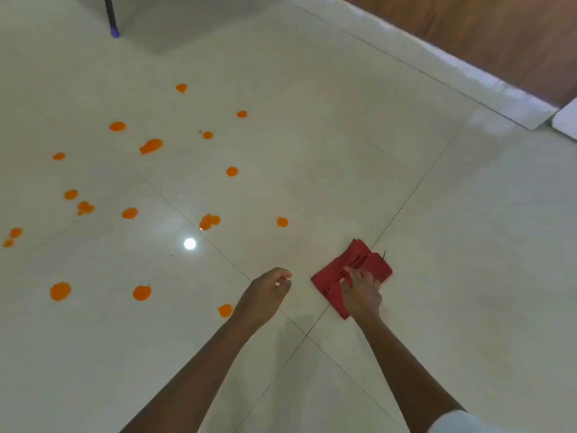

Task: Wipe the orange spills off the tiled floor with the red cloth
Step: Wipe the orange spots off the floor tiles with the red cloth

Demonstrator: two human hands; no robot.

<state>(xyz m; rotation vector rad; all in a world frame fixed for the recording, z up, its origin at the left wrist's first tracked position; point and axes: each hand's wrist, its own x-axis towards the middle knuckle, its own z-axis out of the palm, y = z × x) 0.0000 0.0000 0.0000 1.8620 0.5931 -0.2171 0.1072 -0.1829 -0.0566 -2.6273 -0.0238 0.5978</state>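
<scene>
The red cloth [370, 260] lies folded on the tiled floor [343, 145], just over the place where the tile lines cross. The right hand [362, 292] rests on its near part, and the fingers are bent and pinch the folds of the fabric. The left hand [265, 293] is just beside the cloth, above the floor, with fingers loosely curled and nothing in them. The orange spills [151, 146] are many small spots spread over the tiles to the left; one spot lies close under the left wrist. A dark pole [110, 17] stands far behind them.
</scene>
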